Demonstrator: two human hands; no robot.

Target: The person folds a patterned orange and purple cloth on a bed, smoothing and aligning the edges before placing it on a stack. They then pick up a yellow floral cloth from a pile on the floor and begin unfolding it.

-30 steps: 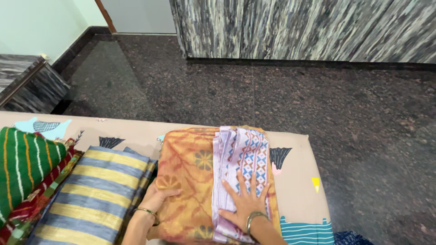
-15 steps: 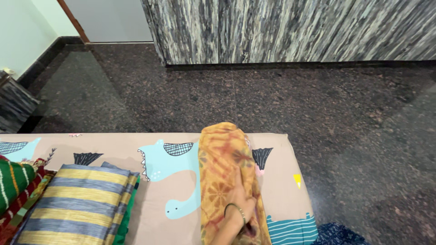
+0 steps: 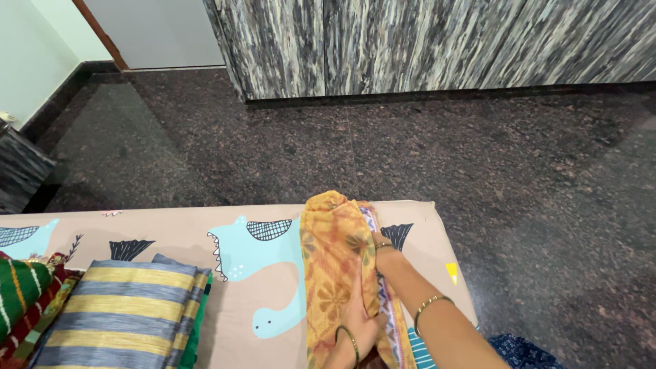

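Observation:
An orange floral cloth (image 3: 331, 260), folded into a narrow upright strip, lies on a beige sheet with blue animal prints (image 3: 260, 253). My left hand (image 3: 359, 321) lies on the lower part of the strip and grips its right edge. At the strip's right side my right hand (image 3: 384, 251) reaches up, its fingers tucked into the fold and partly hidden. A purple and white patterned cloth (image 3: 389, 316) peeks out along the right edge under the orange one. Both wrists wear thin bangles.
A folded blue and yellow striped cloth (image 3: 123, 307) sits to the left, with a green striped cloth (image 3: 20, 294) beyond it at the left edge. The bed ends at a dark speckled stone floor (image 3: 478, 150). A grey streaked panel (image 3: 410, 41) stands at the back.
The wide orange cloth with the purple one on top has been folded over into a narrow strip. My right hand moved up along its right edge. The view shifted right.

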